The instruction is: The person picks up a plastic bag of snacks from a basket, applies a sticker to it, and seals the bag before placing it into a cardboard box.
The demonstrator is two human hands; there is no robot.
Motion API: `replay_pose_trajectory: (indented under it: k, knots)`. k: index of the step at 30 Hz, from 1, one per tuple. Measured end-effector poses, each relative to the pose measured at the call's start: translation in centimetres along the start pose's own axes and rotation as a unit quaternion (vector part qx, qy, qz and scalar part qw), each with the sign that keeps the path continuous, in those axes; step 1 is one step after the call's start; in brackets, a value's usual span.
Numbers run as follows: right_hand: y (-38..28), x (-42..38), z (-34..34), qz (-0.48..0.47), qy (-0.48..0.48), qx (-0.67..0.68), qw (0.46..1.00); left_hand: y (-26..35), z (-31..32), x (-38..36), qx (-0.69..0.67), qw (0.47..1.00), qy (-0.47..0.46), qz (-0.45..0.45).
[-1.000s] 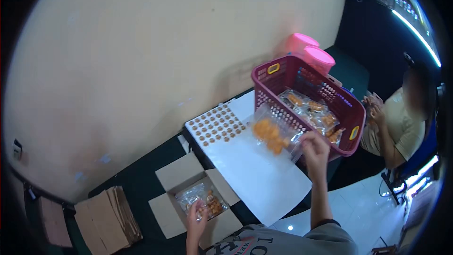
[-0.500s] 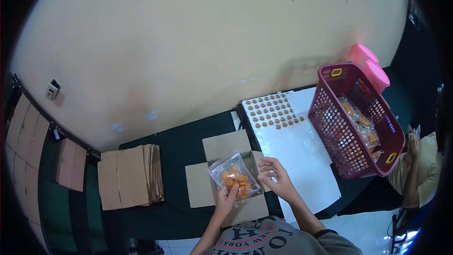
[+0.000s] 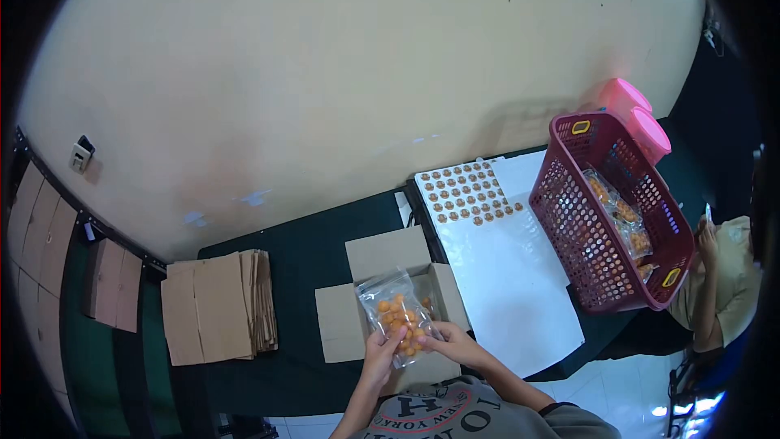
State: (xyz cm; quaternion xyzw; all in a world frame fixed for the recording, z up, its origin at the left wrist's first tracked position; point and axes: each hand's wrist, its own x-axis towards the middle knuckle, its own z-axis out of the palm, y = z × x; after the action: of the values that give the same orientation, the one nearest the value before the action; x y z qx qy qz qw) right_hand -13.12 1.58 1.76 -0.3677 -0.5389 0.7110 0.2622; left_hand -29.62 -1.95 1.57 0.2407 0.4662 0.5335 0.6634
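Observation:
A clear zip bag of orange balls point(image 3: 396, 306) is held over an open cardboard box point(image 3: 449, 297). My left hand point(image 3: 382, 358) grips its lower left part, thumb on the front. On its lower right side my right hand point(image 3: 455, 345) pinches the same bag. Inside the box, partly hidden by the bag, more orange pieces show. The box flaps are spread outward; the near flap is partly covered by my hands and shirt.
Flattened cardboard boxes point(image 3: 215, 307) are stacked at left. Round stickers point(image 3: 467, 193) lie on a white sheet point(image 3: 520, 293). A maroon basket point(image 3: 581, 244) holds several filled bags point(image 3: 621, 211), with pink containers point(image 3: 648, 134) behind. Another person point(image 3: 723, 276) is at the right edge.
My right hand has come in from the right box flap and taken hold of the bag. The bag has shifted slightly and now stands more upright, facing me.

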Motion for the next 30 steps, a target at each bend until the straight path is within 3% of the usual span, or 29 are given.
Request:
replay_pose_trajectory:
  k: [2,4,7,11,14,17,18,20,22,24,30]
  knots:
    - [-0.5,0.8,-1.5,-0.008,-0.028,0.019,0.999,0.1,-0.3,0.1,-0.023,1.000,0.006,0.021]
    - [0.1,2.1,-3.7,0.026,0.032,0.054,0.998,0.1,-1.4,0.3,-0.007,1.000,0.012,0.010]
    - [2.4,5.9,-8.8,-0.014,0.158,0.014,0.987,0.5,-2.2,0.8,-0.002,0.999,0.029,0.014]
    - [5.9,11.0,-16.5,-0.008,0.278,-0.109,0.954,0.7,-2.7,1.2,0.016,0.999,0.034,0.028]
    - [9.6,14.7,-21.5,-0.072,0.383,-0.298,0.871,0.7,-2.8,1.5,0.015,0.999,0.040,0.024]
    - [8.8,16.9,-24.0,0.034,0.397,-0.428,0.811,0.2,-3.0,2.1,0.018,0.999,0.034,0.005]
    - [9.3,17.6,-25.0,0.035,0.397,-0.429,0.811,0.0,-3.0,2.3,0.016,0.999,0.034,0.005]
    - [10.9,19.4,-27.4,-0.020,0.411,-0.507,0.758,-0.2,-3.1,2.7,0.030,0.999,0.029,-0.002]
    - [10.0,20.3,-27.5,-0.011,0.443,-0.465,0.766,-0.5,-3.2,3.1,0.022,0.999,0.046,-0.001]
    - [9.8,20.6,-27.4,0.071,0.447,-0.454,0.768,-0.4,-2.9,3.4,0.015,0.998,0.063,-0.003]
    - [9.7,21.1,-28.7,0.085,0.455,-0.396,0.793,0.8,-2.1,4.2,-0.019,0.995,0.088,0.042]
